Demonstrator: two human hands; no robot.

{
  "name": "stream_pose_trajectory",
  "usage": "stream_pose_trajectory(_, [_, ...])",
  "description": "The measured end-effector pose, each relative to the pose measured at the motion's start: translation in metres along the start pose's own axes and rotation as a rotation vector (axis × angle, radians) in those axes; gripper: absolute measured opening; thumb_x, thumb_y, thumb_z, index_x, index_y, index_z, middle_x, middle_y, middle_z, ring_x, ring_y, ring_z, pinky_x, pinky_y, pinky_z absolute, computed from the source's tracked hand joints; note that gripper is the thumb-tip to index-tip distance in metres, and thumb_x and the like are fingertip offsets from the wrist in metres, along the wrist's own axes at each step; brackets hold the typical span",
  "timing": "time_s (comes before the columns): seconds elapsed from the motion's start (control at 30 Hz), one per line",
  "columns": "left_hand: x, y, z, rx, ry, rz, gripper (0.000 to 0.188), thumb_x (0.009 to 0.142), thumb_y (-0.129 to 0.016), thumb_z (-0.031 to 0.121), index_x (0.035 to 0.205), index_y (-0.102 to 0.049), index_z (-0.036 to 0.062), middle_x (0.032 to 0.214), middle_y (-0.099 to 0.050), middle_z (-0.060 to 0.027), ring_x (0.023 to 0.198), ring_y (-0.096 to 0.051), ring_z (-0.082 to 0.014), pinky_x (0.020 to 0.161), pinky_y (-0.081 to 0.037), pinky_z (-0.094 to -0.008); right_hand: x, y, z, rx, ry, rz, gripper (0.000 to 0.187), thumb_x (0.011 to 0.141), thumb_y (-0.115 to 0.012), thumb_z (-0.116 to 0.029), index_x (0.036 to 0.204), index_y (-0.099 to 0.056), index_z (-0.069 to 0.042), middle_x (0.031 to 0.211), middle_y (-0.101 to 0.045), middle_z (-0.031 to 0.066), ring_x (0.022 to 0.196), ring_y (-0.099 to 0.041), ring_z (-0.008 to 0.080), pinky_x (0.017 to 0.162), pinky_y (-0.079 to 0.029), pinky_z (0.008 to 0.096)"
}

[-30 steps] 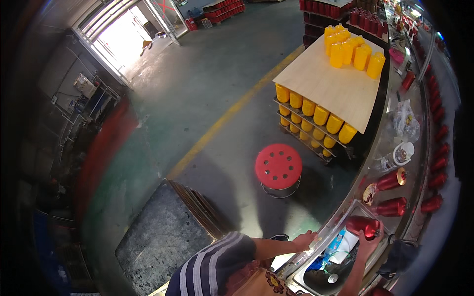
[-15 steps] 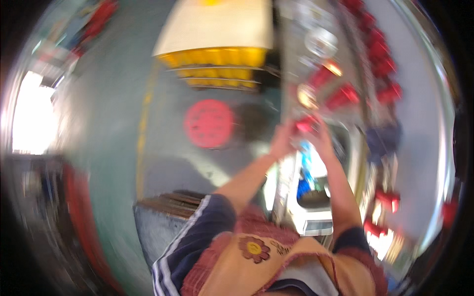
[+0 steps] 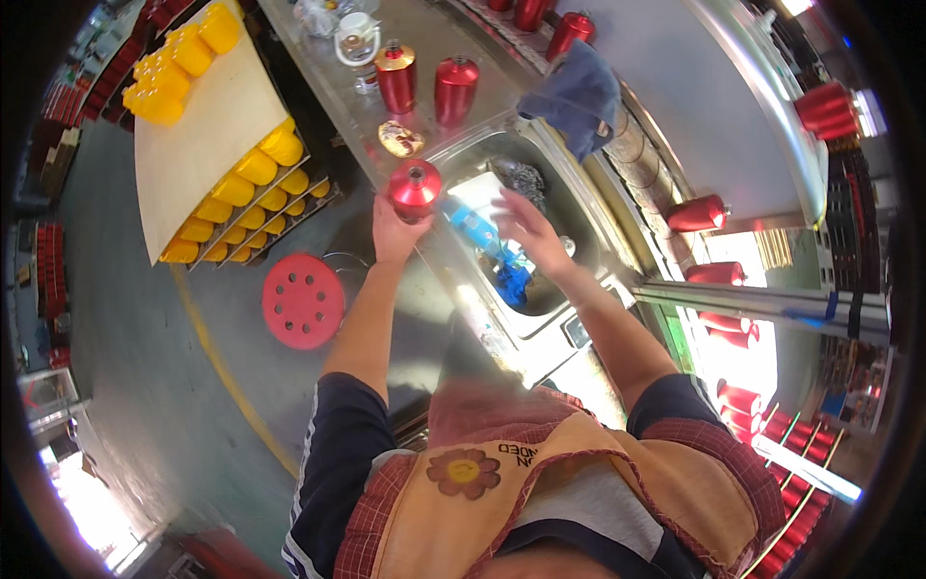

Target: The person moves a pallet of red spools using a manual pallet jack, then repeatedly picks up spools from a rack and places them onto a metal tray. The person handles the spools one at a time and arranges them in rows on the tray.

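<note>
My left hand [image 3: 397,234] is closed around a shiny red metal bottle [image 3: 416,185], held upright with its open neck toward me, at the left edge of the sink [image 3: 600,259]. Over the sink hangs my right hand [image 3: 533,234], empty, with its fingers apart. Below it lie a light blue packet or bottle [image 3: 476,228] and a crumpled deep-blue thing [image 3: 512,284]. A dark scouring pad [image 3: 521,181] sits at the sink's far end. Just beyond the held bottle are a patterned oval object [image 3: 400,140] and two more red bottles [image 3: 396,79] [image 3: 455,92] standing upright.
Beside them on the metal counter stands a clear jar with a white lid [image 3: 358,41]. A dark blue cloth [image 3: 579,101] hangs at the sink's right. To the left are a round red stool [image 3: 304,301] and a rack of yellow containers [image 3: 234,189]. More red bottles [image 3: 698,213] line the right.
Both hands were together at a red object in the blurred earlier frame. Now my right hand is apart from the bottle, over the sink; my left holds it. The view has turned.
</note>
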State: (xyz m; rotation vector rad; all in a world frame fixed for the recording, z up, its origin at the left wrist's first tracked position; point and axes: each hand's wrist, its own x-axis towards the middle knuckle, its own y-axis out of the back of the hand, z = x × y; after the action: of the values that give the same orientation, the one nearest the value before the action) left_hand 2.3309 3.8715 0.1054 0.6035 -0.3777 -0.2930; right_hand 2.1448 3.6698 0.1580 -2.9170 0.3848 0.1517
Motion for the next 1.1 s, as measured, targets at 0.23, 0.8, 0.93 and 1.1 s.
stream_pose_trajectory(0.23, [-0.040,-0.015,-0.011,-0.438,-0.050,-0.032,0.082,0.064,-0.089,0.011,0.132,-0.044,0.0022,0.128,-0.053,-0.0123,0.117,-0.054,-0.0254,0.104,-0.040,-0.0395,-0.207,0.060,0.032,-0.085,-0.115,0.206,0.054,0.094,-0.060,-0.015,0.143,-0.040,-0.004,0.129,-0.056,0.0125,0.114,-0.058,0.0219,0.093,-0.048,0.0359])
stream_pose_trajectory(0.8, [-0.422,-0.170,0.293,-0.515,-0.166,-0.974,0.043,0.085,-0.062,-0.006,0.126,-0.058,0.0041,0.111,-0.065,-0.0071,0.091,-0.061,-0.0112,0.070,-0.049,-0.0220,-0.747,0.136,0.117,-0.039,-0.041,1.130,0.038,0.092,-0.062,-0.014,0.129,-0.056,-0.007,0.116,-0.063,0.0060,0.105,-0.059,0.0144,0.086,-0.050,0.0299])
stream_pose_trajectory(0.93, [-0.475,-0.221,0.377,-0.673,-0.140,-0.994,0.039,0.087,-0.063,-0.002,0.126,-0.061,0.0039,0.110,-0.068,-0.0076,0.089,-0.062,-0.0081,0.067,-0.049,-0.0203,-0.847,0.122,0.143,0.183,0.056,1.361,0.034,0.093,-0.064,-0.014,0.126,-0.059,-0.007,0.115,-0.064,0.0051,0.103,-0.061,0.0136,0.082,-0.050,0.0269])
stream_pose_trajectory(1.1, [-0.516,-0.342,0.536,-0.647,-0.650,-0.902,0.039,0.090,-0.065,0.008,0.128,-0.059,0.0001,0.107,-0.070,-0.0108,0.090,-0.065,-0.0136,0.078,-0.052,-0.0272,-0.940,0.136,0.149,0.278,0.094,1.633,0.033,0.091,-0.065,-0.010,0.123,-0.061,-0.007,0.112,-0.065,0.0056,0.096,-0.063,0.0120,0.078,-0.051,0.0239])
